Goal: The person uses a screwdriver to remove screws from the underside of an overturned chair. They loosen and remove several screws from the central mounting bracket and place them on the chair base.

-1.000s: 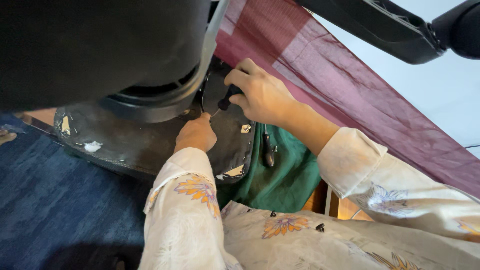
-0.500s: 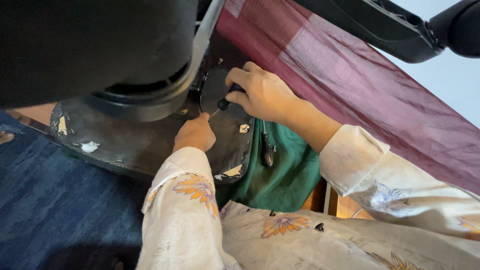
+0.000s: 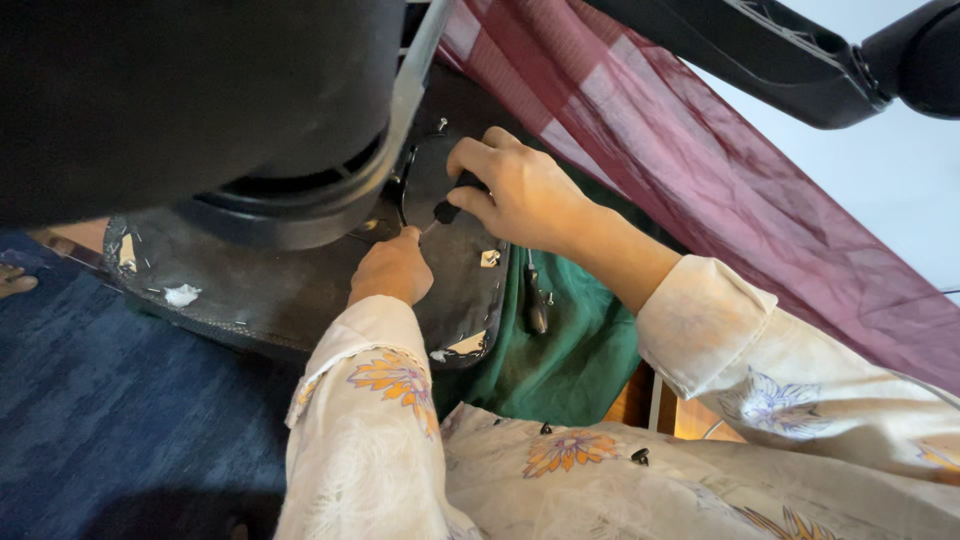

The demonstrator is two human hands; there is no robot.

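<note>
Black screwdriver [image 3: 447, 210] in right hand [image 3: 520, 195]; left hand [image 3: 392, 268] steadies its tip.

Indoor room, probably an office or a home: dark blue carpet [image 3: 120, 400] covers the floor, a pale wall [image 3: 880, 190] stands behind, and an office chair lies tipped, its black seat underside [image 3: 270, 285] and armrest [image 3: 780, 50] exposed. No workshop fittings appear.

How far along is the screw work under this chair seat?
Done: can't tell; no driven screw is clearly visible. In hand: the right hand grips a screwdriver, tip beside the left hand on the seat underside. Left: two loose black screws lie on the lap; a second screwdriver rests unused.
</note>
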